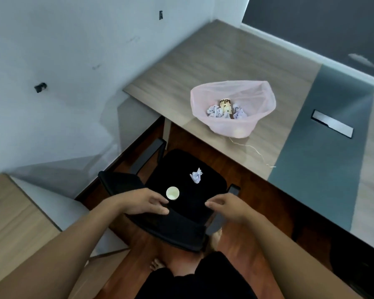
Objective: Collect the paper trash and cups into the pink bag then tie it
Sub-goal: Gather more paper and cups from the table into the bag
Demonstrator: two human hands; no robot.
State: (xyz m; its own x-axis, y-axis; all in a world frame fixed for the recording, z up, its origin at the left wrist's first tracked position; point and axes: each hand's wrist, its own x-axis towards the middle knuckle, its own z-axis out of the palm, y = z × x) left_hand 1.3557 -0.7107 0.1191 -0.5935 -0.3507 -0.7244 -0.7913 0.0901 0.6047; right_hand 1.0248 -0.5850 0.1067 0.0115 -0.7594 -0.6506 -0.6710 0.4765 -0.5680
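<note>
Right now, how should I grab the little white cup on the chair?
Come from above and pinch the white cup around its rim and sides: it stands upright, mouth open, on the black chair seat. The left hand is nearest.

Desk (235, 61) cut off by right frame edge. Patterned cup (225, 105) in pink bag (233, 126) partly buried among paper wads; print unreadable. Chair (181, 190) base hidden under seat.
</note>
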